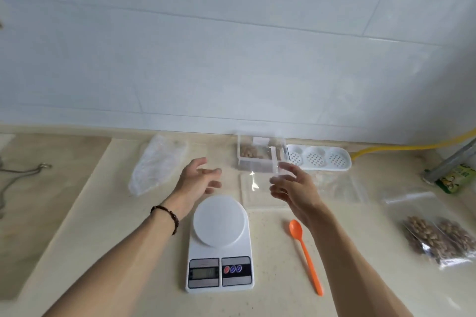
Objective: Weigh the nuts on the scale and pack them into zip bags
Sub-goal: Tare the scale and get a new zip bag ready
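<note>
— Hands? 
— Left (199, 178) and right (292, 185) both spread, gripping nothing, above scale (219, 242).
— Nuts? 
— In clear box (257, 155) by wall; two filled zip bags (438, 242) far right on desk (128, 252).

One scale (219, 244), one orange spoon (305, 252), one clear box of nuts (258, 155), two filled nut bags (438, 242), two hands (197, 177).

White scale (219, 244), orange spoon (305, 249), cream countertop (103, 226), pale tiled wall (206, 46)
</note>
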A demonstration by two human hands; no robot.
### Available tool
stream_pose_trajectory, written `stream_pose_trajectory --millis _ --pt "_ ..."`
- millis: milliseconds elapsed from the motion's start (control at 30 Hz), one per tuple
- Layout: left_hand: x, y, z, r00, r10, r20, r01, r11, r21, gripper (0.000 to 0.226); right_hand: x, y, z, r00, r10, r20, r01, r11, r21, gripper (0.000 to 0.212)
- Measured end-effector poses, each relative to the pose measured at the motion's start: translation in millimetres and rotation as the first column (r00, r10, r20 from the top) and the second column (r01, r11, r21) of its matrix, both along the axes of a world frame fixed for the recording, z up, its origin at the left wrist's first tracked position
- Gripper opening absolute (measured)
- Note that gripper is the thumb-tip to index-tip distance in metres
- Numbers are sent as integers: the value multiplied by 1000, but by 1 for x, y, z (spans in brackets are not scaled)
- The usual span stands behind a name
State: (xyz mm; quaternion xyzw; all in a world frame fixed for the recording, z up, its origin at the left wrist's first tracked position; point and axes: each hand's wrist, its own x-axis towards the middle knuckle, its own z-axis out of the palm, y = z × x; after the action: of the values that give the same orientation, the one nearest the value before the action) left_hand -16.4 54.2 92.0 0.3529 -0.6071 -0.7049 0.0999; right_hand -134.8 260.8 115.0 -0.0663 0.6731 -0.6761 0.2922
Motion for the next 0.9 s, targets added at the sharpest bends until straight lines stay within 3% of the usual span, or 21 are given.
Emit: stream_pose_trajectory --millis 167,333,500,567,733,900 --pt "40 -18 -27 982 19 185 34 960 -277 59 26 -21 -47 996 -5 -90 40 920 390 41" --pt "71 -18 -72 945 -51 322 148 947 -285 65 50 -25 -90 988 90 -126 6 791 612 48" --pt "75 -17 -92 944 -38 327 120 965 -233 63 53 -24 -96 980 132 -149 9 716 698 54" --pt "77 -17 -95 933 -47 357 156 946 -284 63 55 -22 -95 972 165 -167 8 688 726 56" --pt "100 -5 -93 907 -6 421 316 669 -672 50 70 -3 -103 908 216 -358 150 631 761 53" --pt "138 31 -100 906 -62 419 417 304 -857 52 111 26 -116 686 398 -609 245 662 708 40"
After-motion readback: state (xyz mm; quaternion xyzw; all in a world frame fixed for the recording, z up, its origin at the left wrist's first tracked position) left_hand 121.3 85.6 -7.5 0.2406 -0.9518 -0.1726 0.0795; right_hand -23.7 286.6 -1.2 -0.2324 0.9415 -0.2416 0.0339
